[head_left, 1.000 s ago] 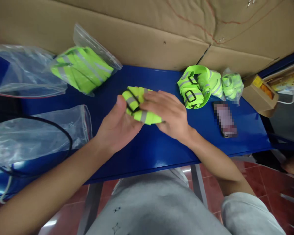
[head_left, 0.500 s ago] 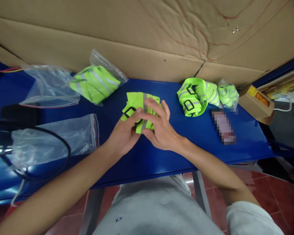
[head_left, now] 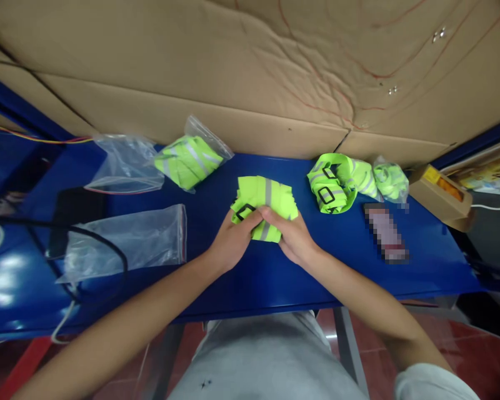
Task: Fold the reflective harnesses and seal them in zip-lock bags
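Note:
A folded bundle of fluorescent yellow-green reflective strap (head_left: 270, 191) with grey stripes and a black buckle is held between my two hands over the table. My left hand (head_left: 232, 241) wraps round its left side, thumb on top beside the buckle. Gripping the right side is my right hand (head_left: 295, 236), its thumb meeting the left one on the front. The other fingers are hidden beneath the bundle. Behind and to the left, a clear zip bag (head_left: 194, 158) contains another yellow-green strap bundle. An unfilled clear zip bag (head_left: 129, 241) lies flat left of my hands.
Another clear bag (head_left: 127, 166) lies at the back left of the blue table (head_left: 250, 297). A black cable (head_left: 95, 236) loops over the left side. At right are rolled straps (head_left: 331, 186), a bagged bundle (head_left: 391, 180), a phone (head_left: 385, 232) and a cardboard box (head_left: 439, 197). Cardboard (head_left: 183, 61) lines the back.
My right hand's fingers, spread over the bundle before, have moved to its right side and underneath. Both thumbs now press together on top. The view has shifted a little.

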The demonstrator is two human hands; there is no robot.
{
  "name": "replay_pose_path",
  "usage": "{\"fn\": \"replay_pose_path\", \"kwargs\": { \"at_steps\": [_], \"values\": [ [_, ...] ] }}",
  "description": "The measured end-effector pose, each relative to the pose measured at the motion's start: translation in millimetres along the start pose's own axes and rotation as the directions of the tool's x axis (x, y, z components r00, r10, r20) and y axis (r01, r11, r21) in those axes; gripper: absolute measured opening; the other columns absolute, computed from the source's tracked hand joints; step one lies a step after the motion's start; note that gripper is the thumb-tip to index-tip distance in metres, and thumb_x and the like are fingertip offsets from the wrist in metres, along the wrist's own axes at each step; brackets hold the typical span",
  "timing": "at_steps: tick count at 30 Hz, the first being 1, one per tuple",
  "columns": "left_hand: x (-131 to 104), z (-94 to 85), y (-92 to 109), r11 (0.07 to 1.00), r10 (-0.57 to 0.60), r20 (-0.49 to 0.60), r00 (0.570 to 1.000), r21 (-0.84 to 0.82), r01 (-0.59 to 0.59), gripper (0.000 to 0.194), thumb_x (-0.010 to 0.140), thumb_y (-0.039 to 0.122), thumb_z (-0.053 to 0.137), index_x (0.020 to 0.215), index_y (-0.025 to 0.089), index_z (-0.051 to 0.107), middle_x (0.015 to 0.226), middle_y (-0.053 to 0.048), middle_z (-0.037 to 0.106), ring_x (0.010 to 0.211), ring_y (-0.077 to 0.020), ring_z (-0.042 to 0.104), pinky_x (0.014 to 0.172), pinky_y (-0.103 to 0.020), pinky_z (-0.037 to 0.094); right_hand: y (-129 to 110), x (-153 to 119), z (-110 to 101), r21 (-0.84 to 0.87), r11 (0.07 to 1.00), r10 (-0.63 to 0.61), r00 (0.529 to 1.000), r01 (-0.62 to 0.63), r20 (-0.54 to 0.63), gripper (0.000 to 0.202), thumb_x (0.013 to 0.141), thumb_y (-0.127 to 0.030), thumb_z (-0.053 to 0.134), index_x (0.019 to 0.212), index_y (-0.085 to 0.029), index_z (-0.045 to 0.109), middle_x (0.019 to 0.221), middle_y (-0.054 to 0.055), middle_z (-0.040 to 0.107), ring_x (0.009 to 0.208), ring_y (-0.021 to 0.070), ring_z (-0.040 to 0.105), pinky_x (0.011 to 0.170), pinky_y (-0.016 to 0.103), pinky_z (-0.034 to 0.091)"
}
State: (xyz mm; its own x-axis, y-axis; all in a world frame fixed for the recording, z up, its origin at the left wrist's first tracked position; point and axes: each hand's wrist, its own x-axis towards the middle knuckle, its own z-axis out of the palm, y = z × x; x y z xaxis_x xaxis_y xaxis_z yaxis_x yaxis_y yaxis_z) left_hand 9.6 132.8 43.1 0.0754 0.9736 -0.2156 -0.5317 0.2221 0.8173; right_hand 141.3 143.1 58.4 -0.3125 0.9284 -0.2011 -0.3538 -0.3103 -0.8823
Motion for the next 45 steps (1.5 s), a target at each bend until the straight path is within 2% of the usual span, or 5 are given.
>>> {"fn": "replay_pose_path", "kwargs": {
  "at_steps": [11, 14, 18, 29, 45],
  "values": [
    [2.5, -17.2, 26.3, 0.73, 0.111, 0.422, 0.9, 0.58, -0.362, 0.1, 0.073, 0.047, 0.092, 0.153, 0.025, 0.037, 0.153, -0.016, 0.052, 0.14, -0.0318, 0.057, 0.113, -0.045, 0.051, -22.4, -2.0, -17.0, 0.019, 1.0, -0.002, 1.0, 0.002, 0.0, 0.045, 0.072, -0.042, 0.095, 0.109, -0.022, 0.08, 0.119, 0.006, 0.082, 0.108, 0.0293, 0.079, 0.098, 0.041, 0.065],
    [-6.7, -26.6, 65.8, 0.316, 0.192, 0.533, 0.824, 0.761, -0.566, 0.083, 0.094, 0.044, 0.073, 0.162, 0.024, 0.03, 0.16, -0.017, 0.05, 0.146, -0.0311, 0.052, 0.124, -0.047, 0.039, -31.7, -5.4, -31.9, -0.076, 0.994, -0.089, 0.995, 0.085, -0.05, 0.044, 0.07, -0.04, 0.097, 0.107, -0.022, 0.08, 0.117, 0.006, 0.082, 0.11, 0.0299, 0.078, 0.101, 0.044, 0.064],
    [-35.8, -63.6, 95.2, -0.318, 0.374, 0.356, 0.856, 0.917, -0.243, 0.052, 0.104, 0.034, 0.048, 0.154, 0.019, 0.049, 0.153, -0.021, 0.058, 0.147, -0.0409, 0.05, 0.122, -0.061, 0.034, -35.3, -13.1, -58.3, -0.161, 0.986, -0.074, 0.988, 0.052, -0.136, 0.048, 0.064, -0.038, 0.1, 0.105, -0.023, 0.08, 0.11, 0.005, 0.083, 0.107, 0.0302, 0.079, 0.101, 0.046, 0.063],
    [-65.9, -162.2, 102.3, -0.505, -0.021, 0.224, 0.974, 0.838, -0.204, 0.111, 0.085, 0.037, 0.074, 0.17, 0.045, 0.002, 0.176, -0.01, 0.032, 0.164, -0.0379, 0.026, 0.124, -0.076, 0.019, -25.7, -15.9, -65.0, -0.121, 0.979, 0.154, 0.985, -0.162, -0.078, 0.048, 0.067, -0.037, 0.098, 0.109, -0.022, 0.082, 0.114, 0.007, 0.083, 0.108, 0.0313, 0.08, 0.094, 0.042, 0.064],
    [-5.4, -11.9, 31.9, -0.388, 0.081, 0.636, 0.768, 0.73, -0.563, 0.108, 0.084, 0.05, 0.083, 0.17, 0.022, 0.023, 0.152, -0.02, 0.059, 0.139, -0.0407, 0.057, 0.13, -0.061, 0.019, -40.3, -15.6, -68.5, -0.278, 0.956, 0.077, 0.995, -0.094, -0.071, 0.048, 0.066, -0.04, 0.096, 0.107, -0.022, 0.079, 0.105, 0.002, 0.082, 0.099, 0.0252, 0.077, 0.09, 0.037, 0.06]
  ]
}}
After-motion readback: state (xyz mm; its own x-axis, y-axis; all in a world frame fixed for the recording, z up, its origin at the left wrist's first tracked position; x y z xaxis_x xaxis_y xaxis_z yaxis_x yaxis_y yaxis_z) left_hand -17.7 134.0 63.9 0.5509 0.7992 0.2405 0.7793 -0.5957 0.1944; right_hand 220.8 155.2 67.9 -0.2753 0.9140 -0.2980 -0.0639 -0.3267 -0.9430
